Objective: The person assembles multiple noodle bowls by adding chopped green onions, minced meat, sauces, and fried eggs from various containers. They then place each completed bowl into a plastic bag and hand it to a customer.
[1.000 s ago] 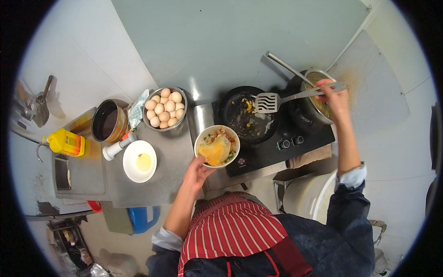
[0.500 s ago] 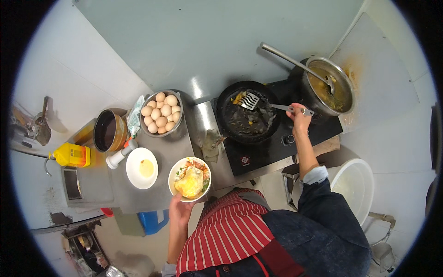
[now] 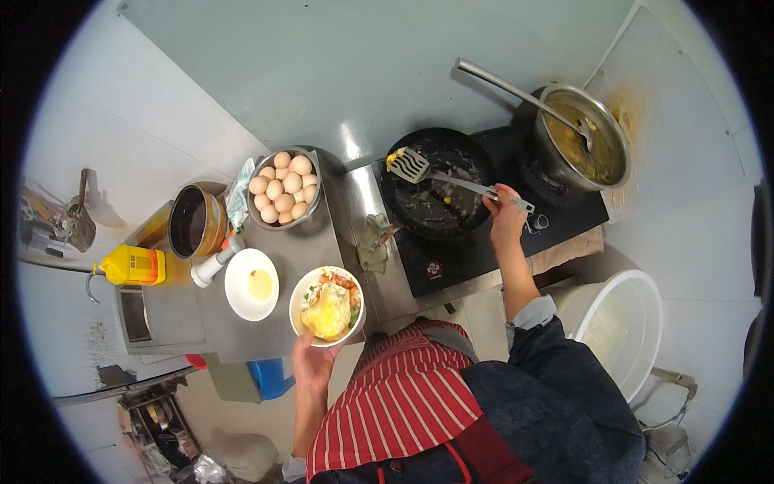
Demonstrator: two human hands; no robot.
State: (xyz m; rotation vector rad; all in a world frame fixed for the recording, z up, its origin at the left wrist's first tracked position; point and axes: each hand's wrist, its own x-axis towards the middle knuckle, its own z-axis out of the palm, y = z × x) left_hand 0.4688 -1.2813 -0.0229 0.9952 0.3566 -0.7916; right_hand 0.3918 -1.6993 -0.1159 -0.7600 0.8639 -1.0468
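Note:
My left hand [image 3: 313,360] is closed on the near side of a white bowl [image 3: 294,321], its thumb at the rim. On top of the food in that bowl lies a fried egg [image 3: 328,313], with orange and green pieces around it. In my right hand [image 3: 505,216] is the handle of a metal slotted spatula [image 3: 409,164]. Its head is at the upper left of a black frying pan [image 3: 435,211], beside a yellow scrap of egg [image 3: 395,158] near the pan's rim. Pale residue and small yellow bits cover the pan's bottom.
The pan sits on a black stove [image 3: 417,270]. At right stands a metal pot [image 3: 627,157] of broth with a ladle [image 3: 524,95]. Leftward are a steel bowl of eggs [image 3: 282,189], a white bowl [image 3: 252,306] with yellowish residue, a dark-filled pot [image 3: 211,226] and a yellow jug [image 3: 133,265].
My right hand has moved left relative to the pan, bringing the spatula and the egg scrap toward its left rim. The bowl stays in my left hand. The whole view has shifted slightly.

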